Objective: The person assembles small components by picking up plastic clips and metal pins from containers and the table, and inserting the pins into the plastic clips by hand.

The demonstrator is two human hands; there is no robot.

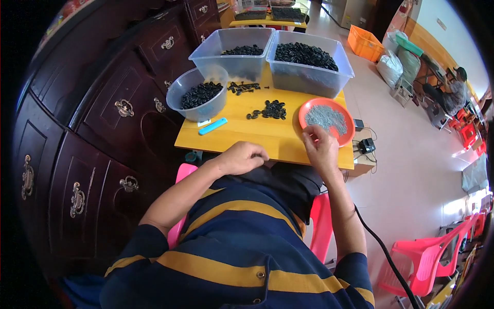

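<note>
My left hand (241, 158) is held over my lap at the table's front edge, fingers curled inward; whatever they hold is hidden. At the near rim of an orange-red plate (351, 130), my right hand (323, 149) has its thumb and fingertips pinched together, too small a spot to make out anything between them. Small silvery metal pieces (325, 115) lie heaped in that plate. Left of it, a loose pile of glossy black oval pieces (274, 109) rests on the yellow table (257, 138). Farther back lies a group of dark, longer pieces (242, 88).
A round clear tub (213, 107) and two clear bins (229, 66) (303, 77) hold black pieces. A light-blue flat tool (212, 126) lies near the tub. Dark wooden drawers (103, 139) stand left. Black adapters (366, 146) sit on a box at right. Another person (453, 92) sits far right.
</note>
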